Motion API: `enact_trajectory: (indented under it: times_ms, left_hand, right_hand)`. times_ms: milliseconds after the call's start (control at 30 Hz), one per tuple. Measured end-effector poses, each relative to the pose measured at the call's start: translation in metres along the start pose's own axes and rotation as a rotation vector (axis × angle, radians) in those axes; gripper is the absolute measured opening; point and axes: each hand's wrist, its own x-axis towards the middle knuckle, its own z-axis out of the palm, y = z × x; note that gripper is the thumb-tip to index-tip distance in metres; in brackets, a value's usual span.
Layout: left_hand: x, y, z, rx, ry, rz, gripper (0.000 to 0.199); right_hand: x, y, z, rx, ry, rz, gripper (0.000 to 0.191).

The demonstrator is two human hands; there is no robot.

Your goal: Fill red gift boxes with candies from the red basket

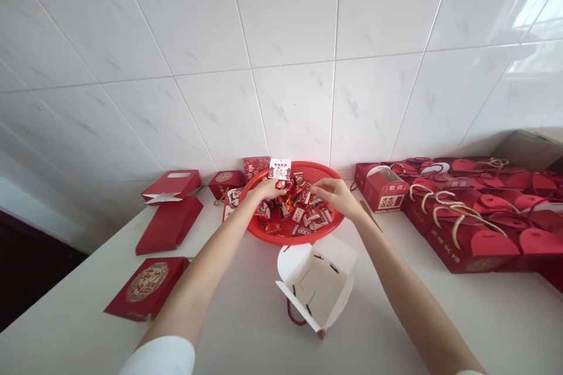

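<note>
A round red plastic basket (281, 239) holds a heap of red-wrapped candies (298, 214) near the wall. At the basket's left side, my left hand (269, 188) reaches in with fingers closed on a red-wrapped candy (280, 185). My right hand (336, 194) is over the basket's right side, its fingertips pinched together; whatever they hold is too small to name. Nearer to me stands an open box (319, 287) with its white inside and spread flaps facing up and a dark red cord at its side. No candy shows inside it.
Rows of red gift boxes (475, 252) with rope handles fill the right side. Several red boxes (145, 287) lie at the left. Small red boxes (226, 183) stand left of the basket. A white tiled wall (290, 105) rises behind the white table (237, 328).
</note>
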Motion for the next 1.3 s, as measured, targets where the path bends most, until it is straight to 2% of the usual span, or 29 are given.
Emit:
enact_trajectory:
  times_ms: [100, 233, 367, 433, 467, 533, 600, 667, 867, 967, 1067, 1200, 1300]
  left_hand:
    - [0.011, 0.004, 0.008, -0.026, -0.024, 0.040, 0.052]
    - [0.005, 0.006, 0.009, -0.094, -0.122, 0.169, 0.036]
    - [-0.006, 0.003, 0.005, -0.321, -0.344, 0.416, 0.025]
    - [-0.007, -0.001, 0.006, -0.480, -0.380, 0.462, 0.029]
    - [-0.005, -0.003, 0.007, -0.534, -0.346, 0.437, 0.032]
    - [-0.001, -0.008, 0.010, -0.538, -0.203, 0.341, 0.035]
    - [0.003, -0.012, 0.013, -0.430, -0.061, 0.251, 0.033]
    - [0.005, -0.015, 0.015, -0.313, 0.008, 0.208, 0.028]
    - [0.005, -0.012, 0.024, -0.136, -0.008, 0.233, 0.028]
    - [0.011, -0.008, 0.030, -0.098, -0.005, 0.237, 0.052]
    - [0.017, -0.006, 0.036, -0.061, -0.069, 0.229, 0.072]
    - [0.022, -0.005, 0.041, -0.047, -0.204, 0.199, 0.074]
    - [0.023, -0.002, 0.041, -0.050, -0.186, 0.242, 0.066]
  right_hand:
    - [0.003, 0.010, 0.003, 0.122, 0.074, 0.061, 0.038]
    - [0.001, 0.012, 0.004, 0.130, 0.087, 0.051, 0.032]
    - [0.000, 0.009, 0.005, 0.079, 0.107, 0.061, 0.026]
    - [0.000, 0.009, 0.005, 0.072, 0.118, 0.077, 0.025]
    - [0.000, 0.009, 0.005, 0.071, 0.120, 0.079, 0.024]
    - [0.001, 0.009, 0.005, 0.072, 0.126, 0.070, 0.023]
    - [0.001, 0.010, 0.005, 0.062, 0.132, 0.052, 0.022]
    - [0.002, 0.011, 0.006, 0.030, 0.149, 0.026, 0.022]
    - [0.005, 0.021, 0.011, -0.059, 0.157, 0.017, 0.026]
    - [0.006, 0.025, 0.011, -0.071, 0.133, 0.046, 0.028]
    - [0.006, 0.025, 0.011, -0.075, 0.118, 0.045, 0.029]
    - [0.006, 0.024, 0.011, -0.088, 0.113, 0.043, 0.030]
    - [0.005, 0.021, 0.010, -0.081, 0.114, 0.035, 0.032]
